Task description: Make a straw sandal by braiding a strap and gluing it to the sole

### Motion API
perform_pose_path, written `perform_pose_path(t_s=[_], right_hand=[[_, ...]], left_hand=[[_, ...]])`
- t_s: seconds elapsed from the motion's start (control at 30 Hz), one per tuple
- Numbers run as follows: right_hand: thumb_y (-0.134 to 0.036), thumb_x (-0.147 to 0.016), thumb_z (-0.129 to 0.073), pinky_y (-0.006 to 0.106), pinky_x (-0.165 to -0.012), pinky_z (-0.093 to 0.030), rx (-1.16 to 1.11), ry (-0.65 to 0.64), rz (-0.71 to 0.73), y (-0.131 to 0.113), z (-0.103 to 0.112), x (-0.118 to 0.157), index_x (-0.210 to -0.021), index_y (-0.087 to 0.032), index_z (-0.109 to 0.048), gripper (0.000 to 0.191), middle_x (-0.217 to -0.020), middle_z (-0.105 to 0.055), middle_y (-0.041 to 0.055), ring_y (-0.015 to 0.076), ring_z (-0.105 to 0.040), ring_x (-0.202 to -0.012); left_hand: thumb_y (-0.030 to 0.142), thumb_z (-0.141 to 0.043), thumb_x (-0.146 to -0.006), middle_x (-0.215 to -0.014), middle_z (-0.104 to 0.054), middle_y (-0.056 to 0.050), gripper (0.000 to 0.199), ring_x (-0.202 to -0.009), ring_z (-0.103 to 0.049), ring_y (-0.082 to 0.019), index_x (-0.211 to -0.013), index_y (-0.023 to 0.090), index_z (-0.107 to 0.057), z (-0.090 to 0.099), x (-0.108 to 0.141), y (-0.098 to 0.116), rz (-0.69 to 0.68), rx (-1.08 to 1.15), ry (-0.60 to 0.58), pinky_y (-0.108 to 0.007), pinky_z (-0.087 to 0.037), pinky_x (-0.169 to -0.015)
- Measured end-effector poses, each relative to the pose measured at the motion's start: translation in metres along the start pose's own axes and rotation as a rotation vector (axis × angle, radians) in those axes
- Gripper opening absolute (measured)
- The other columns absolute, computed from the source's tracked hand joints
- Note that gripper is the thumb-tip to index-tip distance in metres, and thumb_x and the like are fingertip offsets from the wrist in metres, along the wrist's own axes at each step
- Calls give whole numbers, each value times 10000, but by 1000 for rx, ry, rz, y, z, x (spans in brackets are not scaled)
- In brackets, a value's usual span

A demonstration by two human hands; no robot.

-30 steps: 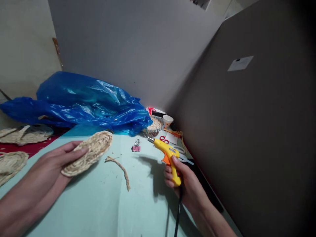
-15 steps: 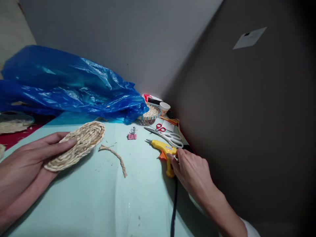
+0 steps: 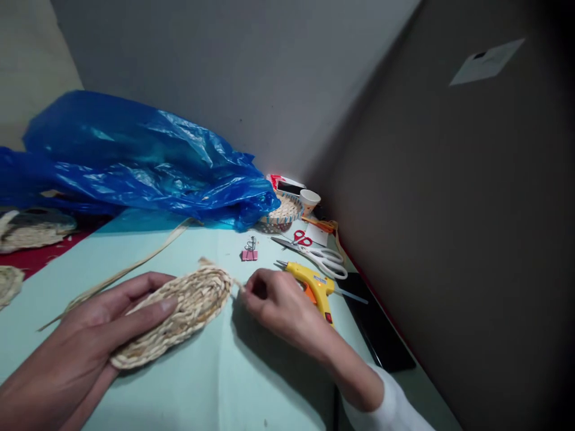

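My left hand point(image 3: 103, 335) is closed on an oval coaster of braided straw point(image 3: 179, 317), thumb on top and fingers beneath, tilted above the table. My right hand point(image 3: 278, 305) pinches one end of a short straw cord point(image 3: 236, 282) at the far right end of the coaster. The cord runs along that rim; whether it is stuck there I cannot tell. Just behind my right hand a yellow glue gun point(image 3: 317, 281) lies on its side, its orange trigger partly covered. A clear glue stick point(image 3: 353, 295) sticks out of its back.
White-handled scissors point(image 3: 323, 256), red-handled scissors point(image 3: 302, 238) and a pink binder clip point(image 3: 250, 255) lie beyond. A blue plastic bag point(image 3: 148, 161), a woven basket point(image 3: 287, 208) and a paper cup point(image 3: 309, 200) stand at the back. A black flat object point(image 3: 377, 329) lies at right.
My right hand has let go of the glue gun, moved left and taken up the straw cord from the table. The coaster has come right to meet it.
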State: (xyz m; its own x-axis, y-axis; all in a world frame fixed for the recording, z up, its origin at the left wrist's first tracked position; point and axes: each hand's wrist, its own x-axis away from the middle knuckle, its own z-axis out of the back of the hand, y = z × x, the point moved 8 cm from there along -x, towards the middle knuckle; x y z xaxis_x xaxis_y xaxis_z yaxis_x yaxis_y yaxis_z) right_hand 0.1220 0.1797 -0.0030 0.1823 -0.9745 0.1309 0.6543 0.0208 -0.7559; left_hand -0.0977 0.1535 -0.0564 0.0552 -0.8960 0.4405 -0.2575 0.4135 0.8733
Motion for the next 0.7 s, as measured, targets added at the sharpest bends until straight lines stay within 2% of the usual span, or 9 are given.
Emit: perform_pose_path(t_s=[0.07, 0.13, 0.2, 0.3, 0.37, 0.43, 0.57, 0.7], right_hand=[[-287, -845, -699, 243, -559, -385, -380, 12, -4, 5, 9, -4, -773, -179, -606, 160, -657, -619, -14, 119, -525, -577], [-367, -793, -804, 232, -565, -421, -732, -40, 52, -1, 10, -5, -839, -176, -626, 265, -688, -645, -20, 110, -553, -582], [-395, -732, -878, 223, -580, -432, -919, -136, 87, -11, 3, -4, -874, -162, -666, 346, -718, -680, -9, 101, -573, -593], [-357, -674, -930, 206, -606, -420, -977, -254, 42, -17, -15, 2, -806, -147, -701, 338, -714, -674, -18, 76, -549, -601], [-334, -642, -952, 206, -648, -432, -985, -274, 8, -17, -22, 5, -799, -154, -714, 338, -738, -672, -27, 81, -564, -645], [-333, -635, -957, 215, -678, -445, -994, -287, -11, -16, -26, 6, -796, -162, -718, 335, -760, -679, -29, 92, -581, -677], [-333, -626, -962, 222, -680, -451, -987, -329, -50, -12, -28, 8, -775, -160, -721, 332, -750, -674, -24, 100, -584, -683], [-324, -609, -971, 222, -669, -448, -978, -344, -84, -8, -30, 8, -782, -160, -717, 349, -748, -671, -18, 102, -582, -676]], left_hand=[[363, -951, -565, -989, -842, 24, 629, -857, -804, -287, -1147, 347, -712, -10, 2, -3, 8, -94, -91, -286, -671, -669], [485, -916, -605, -910, -841, 39, 531, -783, -789, -237, -1082, 337, -734, -19, 8, -8, 27, -216, -184, -221, -617, -635], [546, -866, -656, -814, -828, 60, 426, -715, -767, -204, -1010, 338, -752, -24, 14, -11, 12, -336, -212, -195, -577, -605], [488, -881, -627, -771, -813, 86, 321, -712, -759, -224, -891, 356, -756, -27, 20, -15, -17, -396, -171, -225, -581, -579], [432, -906, -568, -783, -808, 90, 306, -682, -743, -241, -826, 374, -752, -27, 21, -20, -9, -357, -143, -262, -593, -556], [413, -907, -543, -748, -793, 90, 297, -630, -719, -248, -795, 398, -750, -28, 21, -24, -7, -335, -142, -286, -595, -542], [438, -866, -583, -632, -749, 90, 228, -603, -703, -254, -778, 416, -749, -30, 18, -24, -67, -414, -177, -285, -560, -519], [464, -829, -610, -666, -766, 104, 200, -597, -698, -219, -786, 399, -759, -30, 18, -21, -75, -458, -192, -250, -542, -535]])
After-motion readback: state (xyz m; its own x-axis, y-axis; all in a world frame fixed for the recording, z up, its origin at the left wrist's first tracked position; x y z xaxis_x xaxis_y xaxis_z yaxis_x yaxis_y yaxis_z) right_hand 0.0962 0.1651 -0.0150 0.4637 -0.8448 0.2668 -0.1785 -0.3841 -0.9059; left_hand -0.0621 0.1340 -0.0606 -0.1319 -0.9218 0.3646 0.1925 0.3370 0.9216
